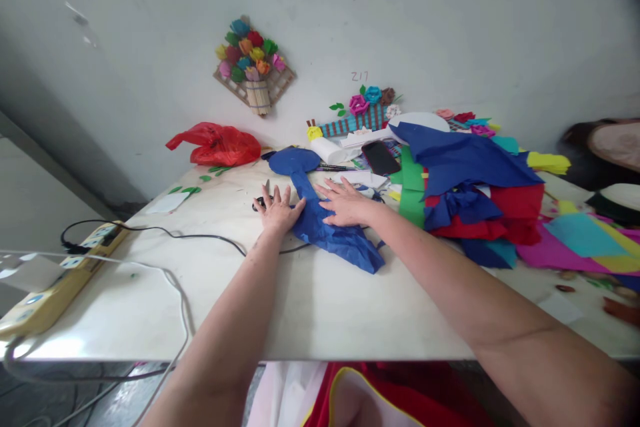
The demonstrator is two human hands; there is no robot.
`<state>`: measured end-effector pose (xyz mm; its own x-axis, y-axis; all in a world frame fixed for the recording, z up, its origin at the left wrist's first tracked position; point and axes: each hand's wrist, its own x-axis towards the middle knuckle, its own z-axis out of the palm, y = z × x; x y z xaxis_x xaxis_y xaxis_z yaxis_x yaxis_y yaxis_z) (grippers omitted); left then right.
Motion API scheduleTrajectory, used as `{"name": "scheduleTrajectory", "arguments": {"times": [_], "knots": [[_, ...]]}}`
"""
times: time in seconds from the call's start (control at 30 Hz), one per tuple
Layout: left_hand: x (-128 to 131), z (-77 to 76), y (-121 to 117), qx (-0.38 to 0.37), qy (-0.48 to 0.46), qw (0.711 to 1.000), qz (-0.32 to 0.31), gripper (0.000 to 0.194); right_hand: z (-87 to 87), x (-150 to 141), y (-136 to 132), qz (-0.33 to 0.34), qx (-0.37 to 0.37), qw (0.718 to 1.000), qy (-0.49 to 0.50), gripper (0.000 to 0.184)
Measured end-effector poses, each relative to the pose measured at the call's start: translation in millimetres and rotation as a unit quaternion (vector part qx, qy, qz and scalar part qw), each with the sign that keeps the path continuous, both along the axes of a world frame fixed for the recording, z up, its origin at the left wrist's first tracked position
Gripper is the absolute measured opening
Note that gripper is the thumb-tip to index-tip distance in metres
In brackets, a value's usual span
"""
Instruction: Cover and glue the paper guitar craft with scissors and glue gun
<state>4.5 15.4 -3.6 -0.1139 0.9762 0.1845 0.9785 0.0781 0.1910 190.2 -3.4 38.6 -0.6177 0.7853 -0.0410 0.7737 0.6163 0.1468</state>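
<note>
A long piece of crumpled blue paper lies on the white table, running from a round blue end toward me. My left hand rests flat beside its left edge, fingers spread and open. My right hand lies flat on top of the blue paper, fingers stretched out, pressing it down. Neither hand holds anything.
A heap of coloured paper sheets fills the table's right side, with a black phone and a white roll behind. A red plastic bag sits at back left. A power strip and black cable lie left. Paper flower crafts hang on the wall.
</note>
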Motion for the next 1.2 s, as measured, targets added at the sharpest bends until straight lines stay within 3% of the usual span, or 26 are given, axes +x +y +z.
{"name": "scheduleTrajectory", "arguments": {"times": [0.4,0.67,1.0,1.2], "knots": [[1.8,-1.8,-3.2,0.025,0.025,0.999,-0.037,0.091,2.2,-4.2,-6.8,0.0,-0.035,0.999,-0.031,0.056],[12.8,3.0,-8.4,0.074,0.042,0.994,-0.061,0.088,10.9,1.0,1.2,-0.03,0.013,0.999,0.015,0.052],[15.4,-1.1,-2.3,0.001,0.013,0.999,-0.044,0.094,7.9,7.6,8.0,-0.058,0.058,0.994,0.077,0.049],[17.6,1.5,-1.9,-0.002,-0.007,0.999,-0.041,0.088,10.8,8.2,8.1,-0.068,0.053,0.992,0.093,0.05]]}}
